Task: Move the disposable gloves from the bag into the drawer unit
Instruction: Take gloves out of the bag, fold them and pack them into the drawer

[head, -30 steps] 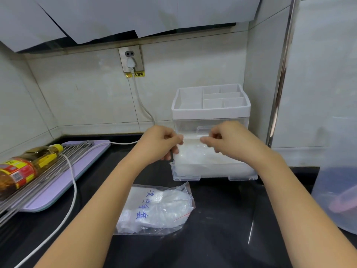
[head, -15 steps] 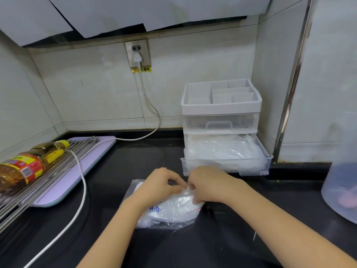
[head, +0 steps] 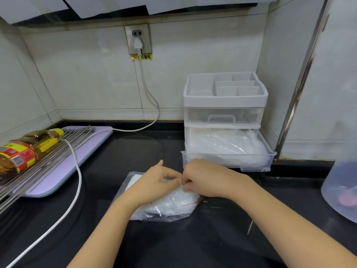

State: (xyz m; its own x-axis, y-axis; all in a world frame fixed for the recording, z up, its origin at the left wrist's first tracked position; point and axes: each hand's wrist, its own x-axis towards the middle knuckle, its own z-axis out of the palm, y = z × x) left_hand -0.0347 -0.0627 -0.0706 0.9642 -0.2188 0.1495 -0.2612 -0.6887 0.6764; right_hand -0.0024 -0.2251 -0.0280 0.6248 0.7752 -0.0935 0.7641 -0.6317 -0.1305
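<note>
Left hand (head: 156, 182) and right hand (head: 204, 178) meet over the bag (head: 173, 215), fingers curled. Each pinches the clear plastic at its far edge, and the fingertips are nearly touching. From my seat I see the bag lying flat on the worktop (head: 193, 246), just in front of the unit (head: 225, 101), with white gloves (head: 170, 202) bunched inside it. The worktop is black and glossy and runs back into a corner of pale tiled walls; one metal strip (head: 301, 74) climbs the right-hand wall. I count two hands, one bag and one unit. The unit has two clear drawers under a white top tray, which is split into one large compartment and several small ones. Its upper drawer is pushed in. The lower drawer (head: 228, 165) is pulled out towards me and holds a heap of the same filmy gloves. On the back wall there is one socket (head: 138, 38) with one white plug in it, and its cable (head: 77, 176) drops to the worktop and trails off at the lower left. At the left, one bottle (head: 25, 149) with a yellow cap lies on its side on a rack (head: 58, 149) of metal rods, which sits on one lilac board (head: 63, 175). One translucent container (head: 342, 190) stands at the right edge, with something pink and blurred inside.
</note>
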